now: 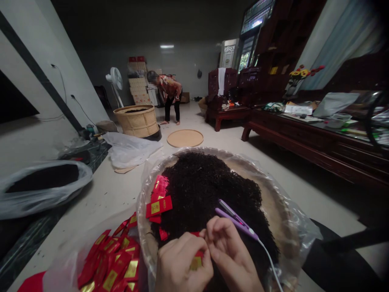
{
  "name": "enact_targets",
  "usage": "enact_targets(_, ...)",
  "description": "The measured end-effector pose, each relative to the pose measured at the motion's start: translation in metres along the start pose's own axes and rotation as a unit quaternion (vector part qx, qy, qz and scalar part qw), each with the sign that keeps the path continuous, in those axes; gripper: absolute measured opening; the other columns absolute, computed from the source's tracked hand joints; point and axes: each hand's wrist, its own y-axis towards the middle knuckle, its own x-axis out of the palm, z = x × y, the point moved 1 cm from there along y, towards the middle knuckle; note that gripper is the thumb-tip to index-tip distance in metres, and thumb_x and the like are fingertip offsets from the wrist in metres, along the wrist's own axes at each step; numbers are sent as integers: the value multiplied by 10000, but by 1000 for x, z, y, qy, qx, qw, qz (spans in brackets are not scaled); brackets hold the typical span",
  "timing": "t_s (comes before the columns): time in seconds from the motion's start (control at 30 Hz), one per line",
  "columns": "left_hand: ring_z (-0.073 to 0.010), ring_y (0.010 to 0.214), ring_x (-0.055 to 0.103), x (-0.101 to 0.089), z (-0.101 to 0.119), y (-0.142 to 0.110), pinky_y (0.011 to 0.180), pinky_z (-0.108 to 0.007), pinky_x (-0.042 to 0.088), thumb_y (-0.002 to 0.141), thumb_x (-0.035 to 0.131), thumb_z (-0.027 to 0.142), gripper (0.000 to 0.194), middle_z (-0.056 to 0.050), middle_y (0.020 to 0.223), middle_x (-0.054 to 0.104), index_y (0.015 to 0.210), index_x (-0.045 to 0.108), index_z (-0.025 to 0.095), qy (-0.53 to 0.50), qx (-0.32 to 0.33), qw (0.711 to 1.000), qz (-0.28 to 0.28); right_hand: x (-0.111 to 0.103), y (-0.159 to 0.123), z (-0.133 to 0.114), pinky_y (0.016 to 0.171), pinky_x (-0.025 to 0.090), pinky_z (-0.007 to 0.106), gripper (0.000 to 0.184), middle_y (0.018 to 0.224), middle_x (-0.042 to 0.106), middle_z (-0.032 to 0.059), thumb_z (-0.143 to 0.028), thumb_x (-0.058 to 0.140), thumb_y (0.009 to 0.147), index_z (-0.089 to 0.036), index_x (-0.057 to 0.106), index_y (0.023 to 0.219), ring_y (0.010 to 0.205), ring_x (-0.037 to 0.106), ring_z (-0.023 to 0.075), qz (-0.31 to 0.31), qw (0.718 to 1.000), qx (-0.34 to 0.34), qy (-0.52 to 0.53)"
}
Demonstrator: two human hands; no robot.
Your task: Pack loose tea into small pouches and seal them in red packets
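Low in the head view, my left hand point(184, 263) and my right hand point(229, 251) meet, with their fingers closed on a small red and gold tea packet point(196, 263). My fingers hide most of the packet. Under them spreads a heap of dark loose tea leaves point(209, 178) in a round woven tray point(275, 198) lined with clear plastic. A small purple flat iron point(237, 221), its jaws apart and its white cord running down, lies on the tea just beyond my right hand. Several flat red packets point(159, 206) rest at the tray's left edge.
At lower left a plastic bag holds many filled red packets point(112, 259). Farther left lies an open bag of dark leaves point(45, 178). Beyond stand a tall bamboo basket point(136, 121), a round flat tray point(185, 138) and a bending person point(170, 89). A dark wooden table point(304, 136) is at right.
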Motion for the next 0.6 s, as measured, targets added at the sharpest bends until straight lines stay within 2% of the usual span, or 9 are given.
enact_targets(0.13, -90, 505, 610, 0, 1, 3, 514, -165, 455, 782, 495, 50, 186, 35, 578, 619, 697, 562, 201, 7, 10, 1000, 5, -5, 0, 2, 858, 433, 324, 134, 910, 512, 7, -295, 680, 840, -272, 602, 946, 882, 520, 179, -30, 999, -3, -14)
enact_targets(0.23, -80, 461, 582, -1, 3, 7, 479, -153, 442, 772, 474, 40, 213, 39, 535, 597, 651, 549, 199, 12, 27, 999, 19, -2, 0, 2, 835, 440, 316, 135, 884, 516, 9, -293, 700, 821, -259, 613, 919, 848, 517, 176, -21, 1000, -3, -3)
enact_targets(0.4, -80, 441, 559, -3, 6, 12, 466, -156, 449, 722, 455, 23, 218, 34, 524, 604, 637, 547, 202, 7, 27, 999, 28, 7, -1, 2, 806, 455, 299, 192, 831, 518, 1, -290, 771, 744, -243, 625, 859, 796, 520, 165, 37, 999, 1, 37)
enact_targets(0.5, -80, 442, 558, -4, 5, 13, 471, -155, 455, 722, 450, 20, 224, 29, 526, 610, 637, 554, 199, 4, 34, 999, 36, 8, -3, 2, 813, 461, 300, 187, 835, 519, 1, -288, 770, 744, -242, 627, 856, 799, 527, 162, 35, 998, 3, 45)
enact_targets(0.6, -81, 447, 565, 2, 5, 7, 483, -156, 467, 732, 453, 19, 241, 20, 523, 612, 634, 584, 197, -19, 41, 999, 20, 5, -1, 2, 844, 470, 319, 171, 840, 529, 6, -273, 757, 760, -244, 625, 865, 831, 547, 171, 15, 999, 6, 46)
